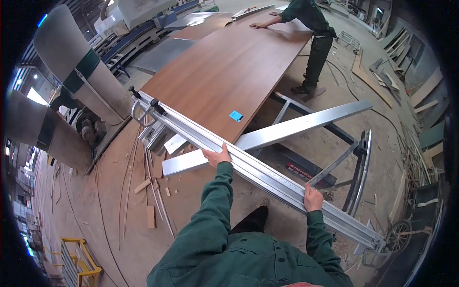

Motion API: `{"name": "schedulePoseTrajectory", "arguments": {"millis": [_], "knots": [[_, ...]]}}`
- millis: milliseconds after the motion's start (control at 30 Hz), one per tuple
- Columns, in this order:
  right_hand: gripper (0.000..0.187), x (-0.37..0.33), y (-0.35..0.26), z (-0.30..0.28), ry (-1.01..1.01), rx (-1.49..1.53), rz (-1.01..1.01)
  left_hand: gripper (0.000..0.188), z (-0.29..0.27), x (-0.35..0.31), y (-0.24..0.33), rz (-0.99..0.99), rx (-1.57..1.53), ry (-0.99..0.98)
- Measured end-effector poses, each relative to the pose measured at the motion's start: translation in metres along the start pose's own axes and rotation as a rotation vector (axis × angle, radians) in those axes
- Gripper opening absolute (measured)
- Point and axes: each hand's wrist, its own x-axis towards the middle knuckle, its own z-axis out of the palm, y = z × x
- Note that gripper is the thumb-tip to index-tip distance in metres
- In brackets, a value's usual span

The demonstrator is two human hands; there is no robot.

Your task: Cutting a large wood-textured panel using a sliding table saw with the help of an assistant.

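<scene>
A long aluminium fence rail point(267, 179) runs slantwise in front of me, from the left down to the lower right. My left hand point(218, 156) is closed on its near side around the middle, thumb pointing up. Farther right along the same rail, my right hand point(313, 198) grips it from above, its fingers partly hidden. A large brown wood-grain panel point(215, 71) lies beyond the rail, its near end close against it. On the panel's near corner is a small blue label point(235, 115). Beneath the panel, a flat silver beam point(306, 124) crosses at an angle.
A co-worker point(318, 43) leans over the panel's far end, hands on it. Black clamp knobs point(157, 106) top the rail's left end. A dark metal support frame point(330, 126) stands at right. Dust-collector bags point(71, 62) rise at left. Wood scraps point(151, 216) and a yellow-framed stand point(81, 263) are on the floor.
</scene>
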Motion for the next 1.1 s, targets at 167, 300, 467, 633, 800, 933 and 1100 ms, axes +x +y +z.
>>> {"name": "schedulePoseTrajectory", "arguments": {"millis": [167, 300, 467, 633, 800, 933, 1100], "knots": [[0.048, -0.028, -0.005, 0.003, -0.009, 0.002, 0.001, 0.101, -0.025, -0.001, -0.013, -0.013, 0.025, -0.018], [0.048, -0.049, -0.009, 0.000, 0.002, -0.015, 0.017, 0.101, -0.041, -0.004, -0.023, -0.011, 0.024, -0.017], [0.049, -0.074, -0.013, 0.001, 0.014, -0.009, 0.023, 0.100, -0.061, -0.005, -0.038, -0.015, 0.029, -0.014], [0.051, -0.090, -0.013, 0.002, -0.002, -0.004, 0.026, 0.100, -0.077, -0.008, -0.045, -0.027, 0.029, -0.028], [0.050, -0.107, -0.023, 0.000, -0.013, 0.000, 0.032, 0.100, -0.092, -0.004, -0.055, -0.008, 0.030, -0.013], [0.050, -0.121, -0.025, 0.001, -0.003, -0.009, 0.033, 0.101, -0.104, -0.002, -0.062, -0.006, 0.039, -0.002], [0.050, -0.147, -0.028, -0.001, -0.013, -0.025, 0.027, 0.100, -0.127, -0.007, -0.076, -0.015, 0.040, -0.003]]}}
